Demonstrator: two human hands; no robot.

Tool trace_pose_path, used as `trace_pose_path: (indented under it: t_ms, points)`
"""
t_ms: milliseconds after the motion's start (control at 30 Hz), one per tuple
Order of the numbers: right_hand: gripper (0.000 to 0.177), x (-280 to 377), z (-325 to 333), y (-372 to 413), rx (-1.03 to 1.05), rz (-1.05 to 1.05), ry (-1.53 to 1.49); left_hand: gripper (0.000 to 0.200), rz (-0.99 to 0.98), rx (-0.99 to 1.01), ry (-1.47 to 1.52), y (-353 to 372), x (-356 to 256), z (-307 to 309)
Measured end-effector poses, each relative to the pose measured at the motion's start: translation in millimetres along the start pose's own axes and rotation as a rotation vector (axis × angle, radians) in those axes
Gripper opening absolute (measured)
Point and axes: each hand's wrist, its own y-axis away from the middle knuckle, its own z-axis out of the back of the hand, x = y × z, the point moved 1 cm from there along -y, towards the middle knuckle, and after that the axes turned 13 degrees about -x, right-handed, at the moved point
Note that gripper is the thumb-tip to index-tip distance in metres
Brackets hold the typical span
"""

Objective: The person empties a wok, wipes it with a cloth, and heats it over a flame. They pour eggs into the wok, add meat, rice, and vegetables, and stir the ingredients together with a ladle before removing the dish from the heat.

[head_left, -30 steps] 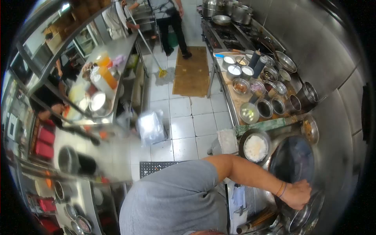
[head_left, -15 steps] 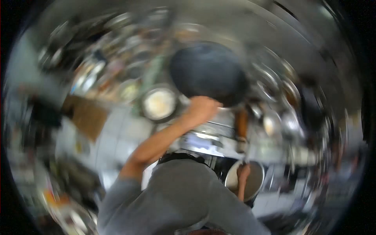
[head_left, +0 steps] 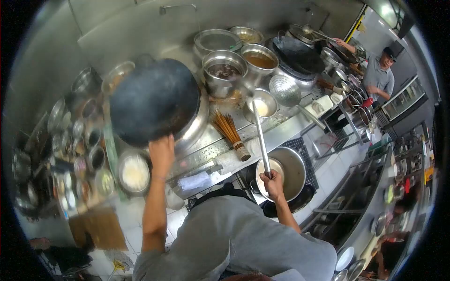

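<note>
My left hand point(head_left: 161, 152) is closed on the near rim of a large dark wok point(head_left: 154, 100), which is tilted up over the stove. My right hand point(head_left: 272, 183) grips the long metal handle of a ladle point(head_left: 260, 133); its far end is over a small steel bowl point(head_left: 265, 104) with pale contents. Below my right hand stands a big steel pot point(head_left: 294, 168). A bamboo brush point(head_left: 228, 131) lies on the counter between my hands. A bowl of white food point(head_left: 134, 173) is left of my left hand.
Steel pots with liquid point(head_left: 260, 60) stand at the back, near a perforated strainer point(head_left: 285, 90). Another dark wok point(head_left: 297, 55) is behind. A person point(head_left: 378, 75) works at the far right. Containers crowd the left, beside a folded white cloth point(head_left: 194, 181).
The view has turned right and sharpened. The wok, still in my left hand, now appears farther left. My right hand has moved up from over the big pot, and the ladle handle now shows clearly.
</note>
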Motion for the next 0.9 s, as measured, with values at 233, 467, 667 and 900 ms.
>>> trace_pose_path:
  t_ms: [233,467,667,900]
  points:
    - [0.024,159.5,3.8,-52.4,0.068,0.23,-0.296,0.023,0.014,-0.043,-0.021,-0.3,-15.1,6.6]
    - [0.018,249.3,-14.6,-224.3,-0.1,0.377,0.17,0.036,0.033,-0.019,0.419,41.3,-86.9,58.9]
    - [0.019,248.7,-31.7,-279.9,-0.043,0.295,0.139,0.024,0.107,0.012,0.39,73.3,-79.7,89.0]
    - [0.021,267.3,-15.9,-289.0,0.237,-0.233,-0.377,0.02,0.193,-0.028,0.276,73.4,-55.6,93.1]
